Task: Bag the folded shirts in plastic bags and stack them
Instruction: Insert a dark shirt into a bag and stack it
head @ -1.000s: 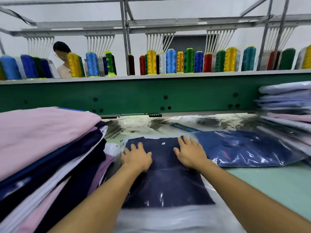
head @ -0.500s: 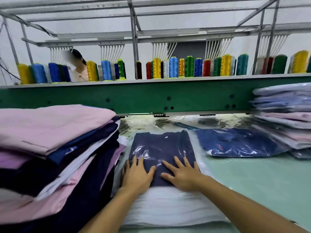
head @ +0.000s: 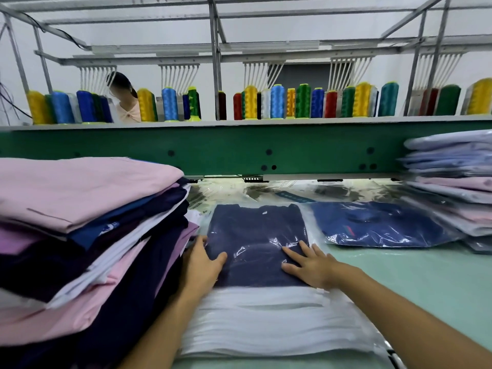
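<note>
A folded navy shirt [head: 255,230] lies inside a clear plastic bag on top of a stack of empty plastic bags [head: 269,323] in front of me. My left hand [head: 203,265] presses flat on the shirt's near left corner, fingers straight. My right hand [head: 310,265] rests flat on the near right corner, fingers spread. To the right lies a bagged blue shirt [head: 378,225]. A tall pile of unbagged folded shirts [head: 87,230], pink, navy and white, stands at my left. A stack of bagged shirts [head: 452,182] stands at the far right.
A green machine beam [head: 239,147] runs across behind the table, with a shelf of coloured thread cones [head: 303,102] above it. Loose plastic bags [head: 266,193] lie under the beam. A person [head: 125,97] stands beyond the shelf. Bare green tabletop [head: 426,283] lies at my right.
Both hands slid back along the bagged navy shirt from its far end to its near edge, then spread apart towards the near corners. The view shifted slightly.
</note>
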`<state>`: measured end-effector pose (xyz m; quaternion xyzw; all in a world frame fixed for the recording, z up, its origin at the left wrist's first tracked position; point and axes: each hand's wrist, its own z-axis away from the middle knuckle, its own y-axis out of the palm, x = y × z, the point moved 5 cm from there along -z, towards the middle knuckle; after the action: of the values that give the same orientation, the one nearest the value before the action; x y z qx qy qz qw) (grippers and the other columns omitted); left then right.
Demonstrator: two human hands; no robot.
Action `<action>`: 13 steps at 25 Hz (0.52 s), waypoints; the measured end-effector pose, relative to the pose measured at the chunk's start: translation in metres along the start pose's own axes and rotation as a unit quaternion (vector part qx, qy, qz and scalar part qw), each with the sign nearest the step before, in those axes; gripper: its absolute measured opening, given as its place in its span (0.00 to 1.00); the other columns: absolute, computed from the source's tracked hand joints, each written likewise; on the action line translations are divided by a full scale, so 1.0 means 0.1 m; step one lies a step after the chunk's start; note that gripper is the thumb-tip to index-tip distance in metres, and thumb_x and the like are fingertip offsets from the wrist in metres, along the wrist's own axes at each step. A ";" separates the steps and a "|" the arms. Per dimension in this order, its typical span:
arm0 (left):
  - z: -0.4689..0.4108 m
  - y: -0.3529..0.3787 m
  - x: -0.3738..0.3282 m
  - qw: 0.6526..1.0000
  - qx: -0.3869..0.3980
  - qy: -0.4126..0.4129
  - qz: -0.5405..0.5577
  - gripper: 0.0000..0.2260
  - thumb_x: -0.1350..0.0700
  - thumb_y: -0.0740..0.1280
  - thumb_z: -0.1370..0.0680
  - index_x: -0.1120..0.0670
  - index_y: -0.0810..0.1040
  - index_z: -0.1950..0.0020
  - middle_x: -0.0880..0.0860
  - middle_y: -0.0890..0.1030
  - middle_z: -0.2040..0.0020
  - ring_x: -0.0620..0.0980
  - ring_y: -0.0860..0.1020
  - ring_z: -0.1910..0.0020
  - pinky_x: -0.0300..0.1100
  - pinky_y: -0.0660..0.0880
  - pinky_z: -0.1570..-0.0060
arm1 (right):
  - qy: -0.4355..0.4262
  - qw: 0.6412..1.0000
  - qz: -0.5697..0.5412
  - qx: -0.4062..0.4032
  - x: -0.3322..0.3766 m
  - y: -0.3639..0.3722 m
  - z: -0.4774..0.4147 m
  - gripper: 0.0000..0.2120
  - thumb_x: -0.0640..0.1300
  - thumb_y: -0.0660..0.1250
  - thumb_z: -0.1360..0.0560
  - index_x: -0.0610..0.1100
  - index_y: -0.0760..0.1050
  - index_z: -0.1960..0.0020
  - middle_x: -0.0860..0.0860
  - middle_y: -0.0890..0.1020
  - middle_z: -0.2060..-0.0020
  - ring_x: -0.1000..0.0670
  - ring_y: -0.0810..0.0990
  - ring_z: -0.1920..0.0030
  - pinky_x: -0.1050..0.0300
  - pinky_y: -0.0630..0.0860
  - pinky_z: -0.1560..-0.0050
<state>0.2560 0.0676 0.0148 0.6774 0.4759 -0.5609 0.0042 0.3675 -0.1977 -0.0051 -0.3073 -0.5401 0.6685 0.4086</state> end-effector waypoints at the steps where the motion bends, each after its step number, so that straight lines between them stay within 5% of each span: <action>1: -0.02 -0.04 0.03 1.000 0.000 -0.012 0.022 0.18 0.51 0.74 0.27 0.49 0.73 0.40 0.49 0.80 0.47 0.47 0.79 0.52 0.39 0.72 0.56 | 0.001 1.000 -0.009 -0.007 -0.01 -0.01 -0.03 0.31 0.71 0.44 0.21 0.68 0.39 0.21 0.48 0.37 0.19 0.40 0.38 0.19 0.36 0.45 0.22; 5: -0.05 -0.12 0.11 0.991 0.013 -0.095 0.093 0.22 0.51 0.74 0.25 0.55 0.71 0.35 0.51 0.79 0.50 0.48 0.79 0.56 0.38 0.74 0.58 | 0.011 0.998 -0.036 -0.044 -0.08 -0.05 -0.09 0.31 0.70 0.46 0.20 0.66 0.43 0.20 0.49 0.42 0.18 0.41 0.41 0.19 0.40 0.46 0.21; 10: 0.06 -0.10 0.01 0.922 0.139 -0.185 0.312 0.12 0.51 0.70 0.25 0.60 0.83 0.55 0.58 0.79 0.61 0.51 0.74 0.70 0.40 0.69 0.73 | -0.038 0.981 -0.050 -0.182 0.12 -0.35 0.08 0.26 0.60 0.60 0.20 0.54 0.67 0.24 0.49 0.72 0.28 0.43 0.69 0.28 0.46 0.67 0.29; 13: 0.20 -0.10 -0.16 0.891 0.228 -0.200 0.339 0.08 0.51 0.69 0.25 0.54 0.83 0.58 0.55 0.77 0.64 0.50 0.72 0.71 0.40 0.67 0.75 | -0.129 0.959 -0.147 -0.203 0.59 -0.41 0.29 0.21 0.61 0.59 0.20 0.57 0.72 0.30 0.56 0.77 0.34 0.51 0.74 0.34 0.49 0.72 0.35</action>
<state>0.2358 0.0516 0.0246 0.6531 0.0658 -0.7422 0.1350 0.3236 -0.1557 0.0436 -0.2121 -0.7520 0.5110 0.3584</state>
